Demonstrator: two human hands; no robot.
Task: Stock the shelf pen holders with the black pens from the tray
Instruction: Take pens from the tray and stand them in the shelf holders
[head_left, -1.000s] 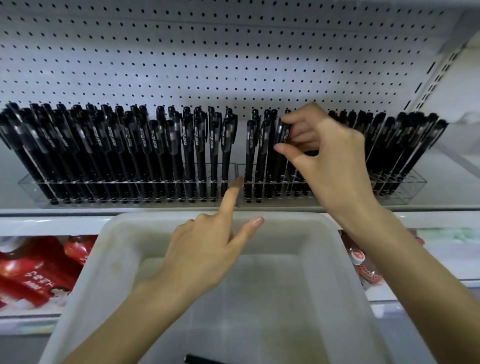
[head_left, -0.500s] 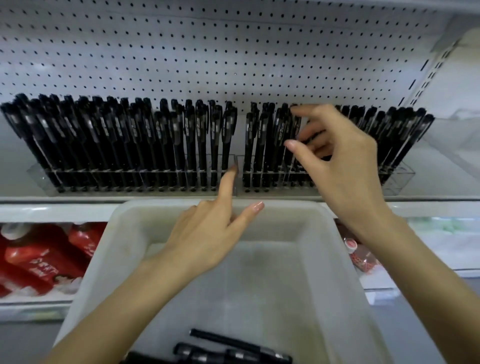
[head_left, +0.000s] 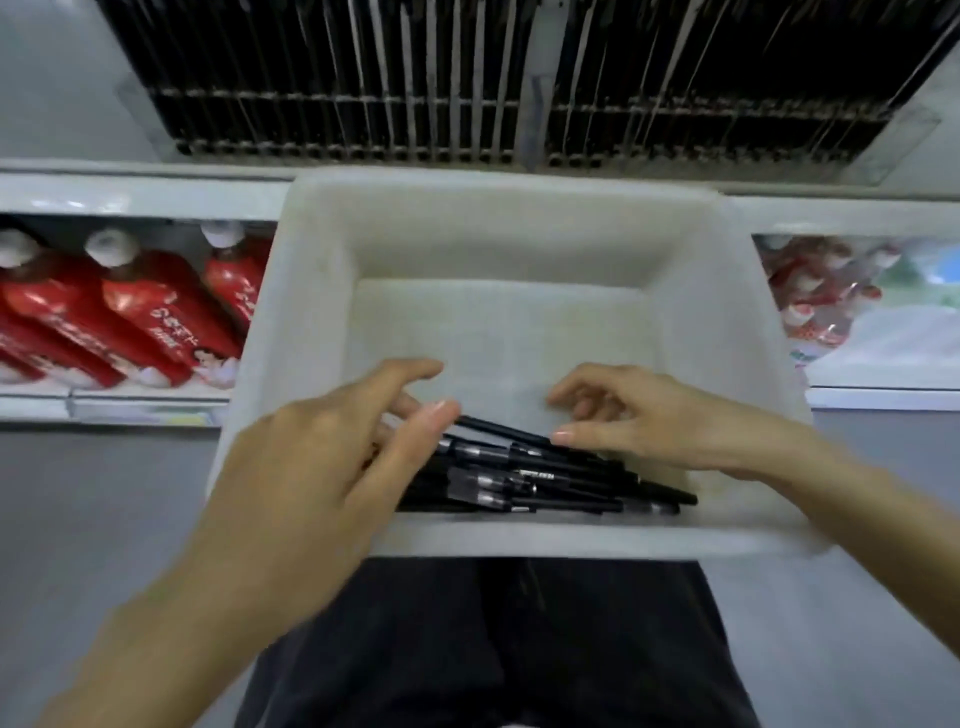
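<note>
As both hands reach into the white plastic tray (head_left: 519, 540), I'd square a few loose black pens (head_left: 545, 478), heaped at its 6 o'clock wall, before lifting. My left hand (head_left: 332, 457) covers their ends and my right hand (head_left: 639, 415) touches the top pen; whether either grips, I cannot tell. The clear shelf pen holders (head_left: 904, 140) at 12 o'clock look crowded. Red bottles (head_left: 156, 317) lie at 9 o'clock.

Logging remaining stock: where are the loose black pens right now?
Head view: the loose black pens lie piled against the near wall of the white tray, between the left hand and the right hand, both touching the pile.
</note>
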